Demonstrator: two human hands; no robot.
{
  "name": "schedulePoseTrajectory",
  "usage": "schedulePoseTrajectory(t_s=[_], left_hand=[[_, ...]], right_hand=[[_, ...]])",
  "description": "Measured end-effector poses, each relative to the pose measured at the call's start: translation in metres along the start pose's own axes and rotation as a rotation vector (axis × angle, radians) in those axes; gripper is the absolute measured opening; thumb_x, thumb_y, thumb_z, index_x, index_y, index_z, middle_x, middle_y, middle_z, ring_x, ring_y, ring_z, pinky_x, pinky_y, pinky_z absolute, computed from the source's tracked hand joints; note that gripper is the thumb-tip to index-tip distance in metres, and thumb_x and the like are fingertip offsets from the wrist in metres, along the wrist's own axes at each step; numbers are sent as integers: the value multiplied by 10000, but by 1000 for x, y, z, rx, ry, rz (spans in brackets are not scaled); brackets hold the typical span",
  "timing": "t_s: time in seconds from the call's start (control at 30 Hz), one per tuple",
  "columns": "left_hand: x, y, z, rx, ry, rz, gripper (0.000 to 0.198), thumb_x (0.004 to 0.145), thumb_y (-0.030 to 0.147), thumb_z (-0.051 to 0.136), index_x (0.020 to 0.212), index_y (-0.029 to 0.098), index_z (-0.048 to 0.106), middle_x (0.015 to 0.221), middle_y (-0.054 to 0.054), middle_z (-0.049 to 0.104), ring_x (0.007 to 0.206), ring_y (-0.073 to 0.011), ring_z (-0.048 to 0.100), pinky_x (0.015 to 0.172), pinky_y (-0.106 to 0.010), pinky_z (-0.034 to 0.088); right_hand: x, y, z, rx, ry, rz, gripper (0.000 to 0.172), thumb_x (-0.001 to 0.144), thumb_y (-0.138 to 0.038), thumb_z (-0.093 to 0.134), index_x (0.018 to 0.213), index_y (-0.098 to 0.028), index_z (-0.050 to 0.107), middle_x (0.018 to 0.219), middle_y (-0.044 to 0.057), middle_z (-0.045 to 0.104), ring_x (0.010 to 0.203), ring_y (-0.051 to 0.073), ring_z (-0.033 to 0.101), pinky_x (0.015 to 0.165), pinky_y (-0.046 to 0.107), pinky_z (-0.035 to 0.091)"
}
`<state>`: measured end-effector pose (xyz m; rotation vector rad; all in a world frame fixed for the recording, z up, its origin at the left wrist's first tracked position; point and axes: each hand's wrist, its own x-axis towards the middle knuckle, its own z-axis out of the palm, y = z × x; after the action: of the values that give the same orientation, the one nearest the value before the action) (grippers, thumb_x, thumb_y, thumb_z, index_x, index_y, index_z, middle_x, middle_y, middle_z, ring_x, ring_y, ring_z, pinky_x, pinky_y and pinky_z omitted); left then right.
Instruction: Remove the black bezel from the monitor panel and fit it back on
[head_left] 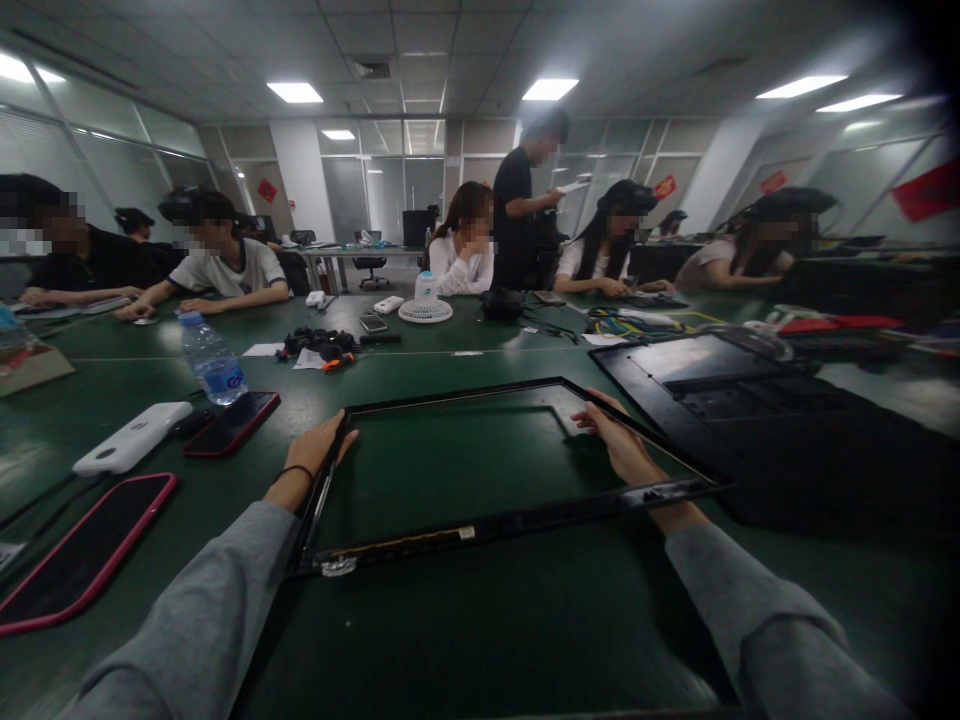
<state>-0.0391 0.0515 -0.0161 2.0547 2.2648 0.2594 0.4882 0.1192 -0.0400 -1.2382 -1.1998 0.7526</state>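
Note:
A thin black rectangular screen bezel, with nothing filling its middle, is held above the green table between my two hands. My left hand grips its left side, thumb on the inner edge. On the opposite side, my right hand has its fingers around the bezel's right edge, the fingertips showing inside the opening. Along the near edge run a small pale label and shiny patches at the corners. Beyond my right hand lies a black laptop case part.
Phones, a white power bank and a water bottle stand at left. A small fan and a heap of black straps are farther back. Several people sit across the table; one person stands.

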Motion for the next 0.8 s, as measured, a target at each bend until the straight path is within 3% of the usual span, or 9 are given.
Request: schedulePoseTrajectory(t_s=[0.8], left_hand=[[3, -4, 6, 23, 23, 3, 663, 965, 602, 329, 1513, 235, 397, 1480, -118, 538, 1259, -309, 597, 1031, -438, 479]], right_hand=[[-1, 0, 0, 12, -13, -8, 649, 769, -645, 679, 1254, -225, 582, 828, 24, 709, 756, 170, 661, 667, 285, 497]])
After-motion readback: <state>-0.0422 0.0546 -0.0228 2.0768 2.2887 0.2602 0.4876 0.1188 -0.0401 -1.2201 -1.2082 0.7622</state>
